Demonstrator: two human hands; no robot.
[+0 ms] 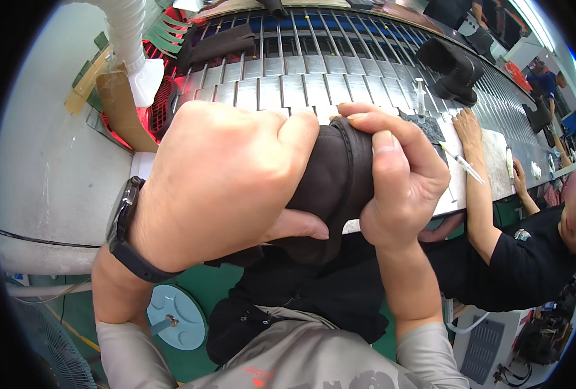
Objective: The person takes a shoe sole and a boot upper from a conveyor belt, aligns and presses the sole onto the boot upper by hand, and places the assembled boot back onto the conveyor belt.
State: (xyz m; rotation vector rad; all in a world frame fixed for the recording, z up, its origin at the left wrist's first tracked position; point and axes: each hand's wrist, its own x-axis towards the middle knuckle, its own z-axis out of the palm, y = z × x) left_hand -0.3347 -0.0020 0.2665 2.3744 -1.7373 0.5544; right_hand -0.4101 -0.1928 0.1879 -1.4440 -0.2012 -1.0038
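Note:
Close in front of me I hold a dark brown leather boot (323,170), a stitched strip running along its edge. Its lower part hangs down past my hands, and much of its shape is hidden. My left hand (236,168), with a black watch (126,220) on the wrist, is closed on the boot's left side, its thumb lying across the leather. On the other side my right hand (401,172) grips the strip between bent fingers and thumb.
Behind my hands runs a metal slatted conveyor (294,84) bearing another dark boot (453,68). Syringes (420,97) lie to the right, near a co-worker's forearm (476,168). A white hose nozzle (147,81) hangs at left beside a red-lit opening (161,107). A blue-green round stool (178,318) stands below.

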